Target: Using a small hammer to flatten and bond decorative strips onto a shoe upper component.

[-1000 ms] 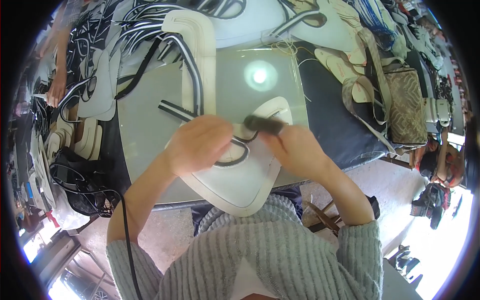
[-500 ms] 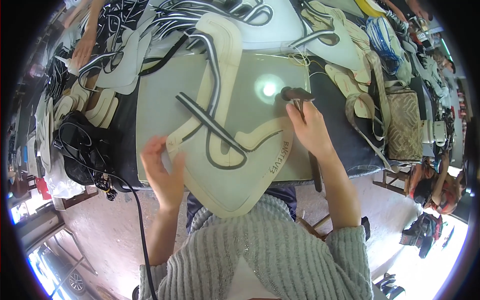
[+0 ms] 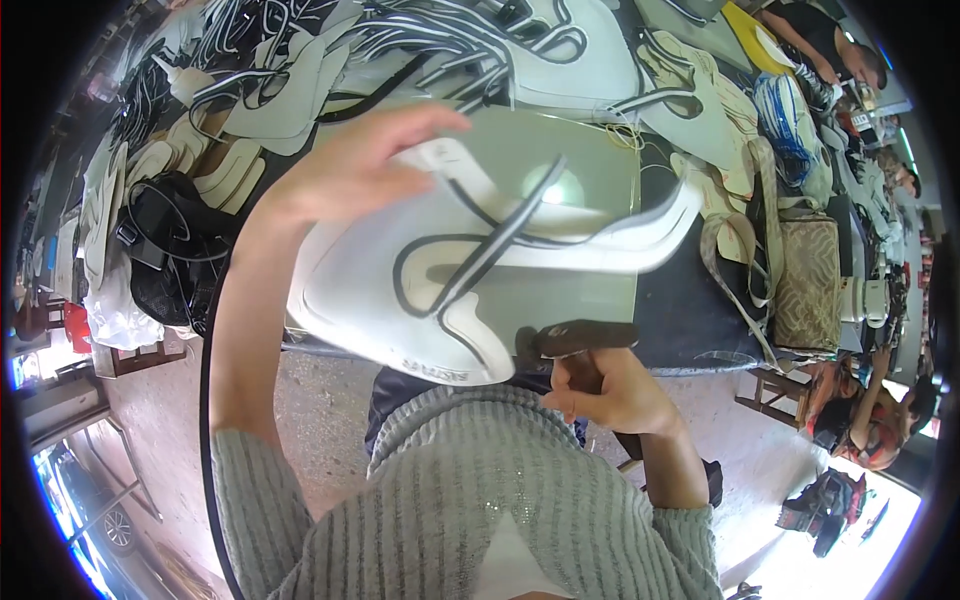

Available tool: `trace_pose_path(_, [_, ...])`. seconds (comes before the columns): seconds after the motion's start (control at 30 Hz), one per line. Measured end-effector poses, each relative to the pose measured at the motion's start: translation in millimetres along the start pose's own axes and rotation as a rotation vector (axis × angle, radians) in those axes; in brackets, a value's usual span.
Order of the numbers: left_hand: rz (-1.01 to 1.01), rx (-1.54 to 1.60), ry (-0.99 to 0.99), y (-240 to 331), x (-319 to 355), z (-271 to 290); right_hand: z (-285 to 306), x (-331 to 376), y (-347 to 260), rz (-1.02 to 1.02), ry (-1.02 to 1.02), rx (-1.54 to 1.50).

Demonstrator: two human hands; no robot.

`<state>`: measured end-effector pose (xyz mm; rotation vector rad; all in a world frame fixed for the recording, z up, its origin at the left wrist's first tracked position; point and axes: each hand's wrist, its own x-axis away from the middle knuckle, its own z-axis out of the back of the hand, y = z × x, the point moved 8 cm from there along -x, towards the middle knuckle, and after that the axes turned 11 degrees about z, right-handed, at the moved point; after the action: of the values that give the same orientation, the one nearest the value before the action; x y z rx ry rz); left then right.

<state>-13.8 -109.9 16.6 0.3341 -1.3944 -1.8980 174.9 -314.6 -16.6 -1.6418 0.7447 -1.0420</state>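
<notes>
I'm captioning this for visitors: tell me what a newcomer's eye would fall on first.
First, the pale panel with its black-and-white strip, mid-picture, the left hand by its upper edge. Then the dark hammer in the right hand, near the front of the table. Near the strip's tip, a round glare shines.

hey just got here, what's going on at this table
A person is working on a white cut-out piece with a black-and-white strip along its inner curve, one end crossing over the piece. The left hand, blurred, is at the far corner; whether it grips there is unclear. The right hand holds a dark-headed hammer beside the piece, near the table's front edge. The piece is over a grey board, with more strips heaped behind.
</notes>
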Motion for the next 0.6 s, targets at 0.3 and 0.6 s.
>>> trace_pose_path(0.3, [-0.169,-0.443,0.629,8.3,39.1,-50.1,43.4,13.3,8.5,0.056,0.28,0.419])
trace_pose_path(0.6, [-0.02,-0.471,0.904,-20.8,97.8,-117.4,1.7,-75.9,-27.0,0.411,0.104,0.589])
